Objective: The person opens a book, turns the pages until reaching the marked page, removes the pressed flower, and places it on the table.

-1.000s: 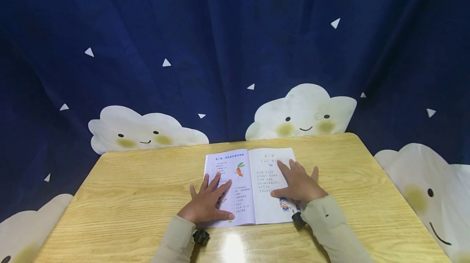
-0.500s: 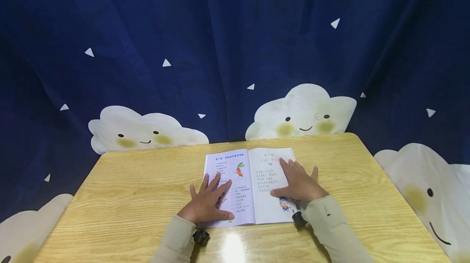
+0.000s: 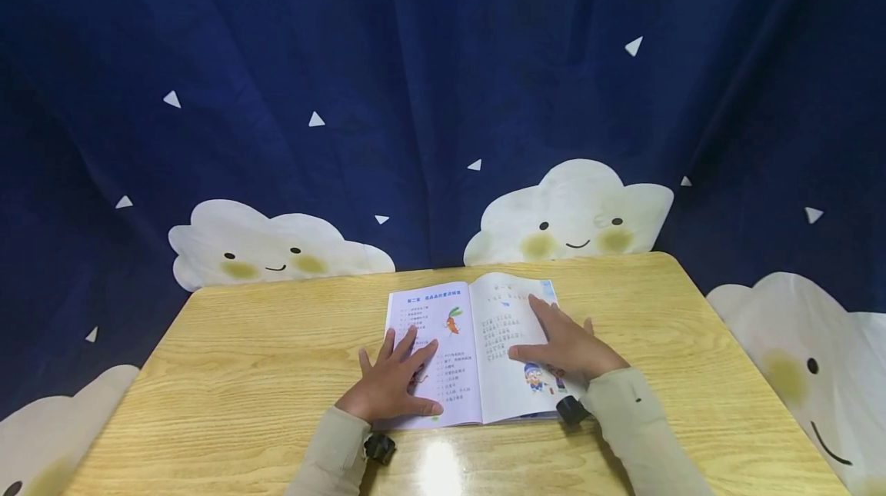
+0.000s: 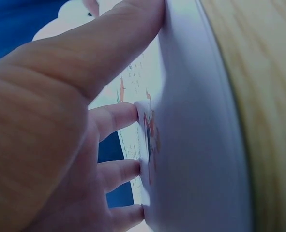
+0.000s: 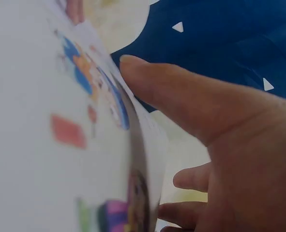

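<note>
An open picture book [image 3: 460,384] lies on the table, with a carrot picture [image 3: 453,321] on its lilac left page and cartoon figures [image 3: 534,377] low on the white right page [image 3: 504,392]. My left hand [image 3: 391,388] rests on the left page, fingers and thumb spread; the left wrist view has the fingertips [image 4: 133,166] touching the paper. Over the outer side of the right page is my right hand [image 3: 577,348], thumb stretched toward the fold. That page bows upward, and a bluish corner of another page shows beneath it. In the right wrist view the thumb [image 5: 147,79] lies along the bulging page.
The wooden table [image 3: 242,373] extends around the book on all sides. Behind it hangs a dark blue curtain [image 3: 429,96] printed with smiling clouds and white triangles. Small black cameras [image 3: 379,448] are strapped at both wrists.
The right page has risen into a curve, baring a bluish corner underneath. My right hand has shifted slightly to the right, while the left hand has stayed in place.
</note>
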A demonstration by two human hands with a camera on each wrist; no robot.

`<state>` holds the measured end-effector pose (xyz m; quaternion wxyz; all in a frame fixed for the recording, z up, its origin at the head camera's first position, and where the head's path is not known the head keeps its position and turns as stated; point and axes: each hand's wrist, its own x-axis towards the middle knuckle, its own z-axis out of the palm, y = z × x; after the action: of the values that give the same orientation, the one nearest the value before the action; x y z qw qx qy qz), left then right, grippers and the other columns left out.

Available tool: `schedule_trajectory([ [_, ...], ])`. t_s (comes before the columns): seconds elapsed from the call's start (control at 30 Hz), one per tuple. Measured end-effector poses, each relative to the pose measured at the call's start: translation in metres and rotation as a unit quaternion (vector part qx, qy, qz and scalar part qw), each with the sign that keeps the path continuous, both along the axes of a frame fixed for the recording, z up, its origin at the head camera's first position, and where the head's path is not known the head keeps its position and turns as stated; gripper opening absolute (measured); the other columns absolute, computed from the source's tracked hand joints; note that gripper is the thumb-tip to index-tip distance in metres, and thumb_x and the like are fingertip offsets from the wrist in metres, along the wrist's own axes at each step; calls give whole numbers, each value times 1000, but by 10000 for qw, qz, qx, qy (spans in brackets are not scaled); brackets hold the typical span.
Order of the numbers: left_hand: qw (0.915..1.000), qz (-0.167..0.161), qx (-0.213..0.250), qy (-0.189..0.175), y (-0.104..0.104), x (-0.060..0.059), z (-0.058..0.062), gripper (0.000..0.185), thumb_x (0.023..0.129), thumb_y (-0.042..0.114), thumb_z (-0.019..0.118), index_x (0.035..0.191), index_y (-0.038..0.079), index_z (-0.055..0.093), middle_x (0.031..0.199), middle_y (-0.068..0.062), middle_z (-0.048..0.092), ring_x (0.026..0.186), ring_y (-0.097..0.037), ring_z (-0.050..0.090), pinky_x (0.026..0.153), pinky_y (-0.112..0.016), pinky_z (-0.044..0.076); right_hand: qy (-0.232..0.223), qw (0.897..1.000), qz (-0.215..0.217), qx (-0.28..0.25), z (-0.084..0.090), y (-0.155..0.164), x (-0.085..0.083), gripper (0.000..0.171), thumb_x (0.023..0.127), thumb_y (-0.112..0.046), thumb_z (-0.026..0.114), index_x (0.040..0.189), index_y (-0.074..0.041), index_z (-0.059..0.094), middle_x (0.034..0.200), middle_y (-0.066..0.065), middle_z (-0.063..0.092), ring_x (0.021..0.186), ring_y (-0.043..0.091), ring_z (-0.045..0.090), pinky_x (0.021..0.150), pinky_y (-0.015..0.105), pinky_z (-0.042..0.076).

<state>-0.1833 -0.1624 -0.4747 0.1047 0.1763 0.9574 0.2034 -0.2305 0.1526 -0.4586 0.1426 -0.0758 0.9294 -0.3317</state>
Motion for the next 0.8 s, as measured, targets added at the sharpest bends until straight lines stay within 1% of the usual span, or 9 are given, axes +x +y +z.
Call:
schedule_trajectory([
  [0.1,10000,4,-15,24,0,0,0,100,68,64,76,151,24,36,160,-15,16,143,-49,3,96,-81,0,-182,9984,-12,-531,2,0,0,110,76,-60,72,156,-11,14,150,15,39,138,37,34,106,70,-4],
  [0.2,10000,11,-18,38,-1,0,0,100,68,64,75,151,25,36,160,-15,16,143,-49,3,97,-81,1,-569,9902,-104,-1270,5,-1,2,103,80,-52,73,156,-17,12,119,16,63,107,33,63,107,57,31],
  [0.27,10000,20,-8,32,-1,0,-1,100,68,64,75,151,25,36,160,-15,16,143,-49,3,97,-81,0,-795,9834,-186,-1623,6,-1,3,99,82,-49,72,156,-22,12,96,13,68,81,28,69,82,47,53],
  [0.33,10000,18,4,23,-1,0,-1,100,68,64,75,151,25,36,160,-15,16,143,-49,3,96,-81,0,-938,9788,-277,-1802,7,-2,4,97,83,-48,71,156,-26,11,83,10,68,66,26,68,59,41,56],
  [0.4,10000,12,14,12,-2,0,-2,100,68,65,75,151,25,35,160,-15,15,143,-49,2,96,-81,0,-940,9782,-317,-1823,9,-2,4,95,84,-49,70,155,-28,11,82,11,67,63,25,68,54,38,55],
  [0.5,10000,5,46,-3,-2,0,-2,100,68,65,75,151,26,36,160,-15,16,143,-49,2,96,-81,-1,-785,9794,-329,-1830,11,0,3,93,86,-49,68,156,-27,10,102,16,66,68,26,68,57,39,56],
  [0.6,10000,0,53,1,-2,0,-2,100,67,65,75,151,25,36,160,-15,16,143,-49,2,96,-81,-1,-512,9823,-300,-1776,13,3,2,91,88,-49,66,156,-23,11,142,19,47,104,31,63,84,43,53],
  [0.7,10000,-8,40,12,-2,0,-3,100,67,65,75,151,26,35,160,-15,16,143,-49,2,96,-81,-1,-207,9868,-340,-1572,15,7,0,89,89,-52,62,156,-22,12,160,12,16,138,35,34,107,51,33],
  [0.8,10000,-15,39,15,-2,-1,-4,100,68,65,75,151,26,35,160,-14,16,143,-49,2,96,-81,-1,-115,9868,-451,-1553,17,13,-1,86,90,-53,60,156,-24,13,161,12,13,145,38,14,112,58,21],
])
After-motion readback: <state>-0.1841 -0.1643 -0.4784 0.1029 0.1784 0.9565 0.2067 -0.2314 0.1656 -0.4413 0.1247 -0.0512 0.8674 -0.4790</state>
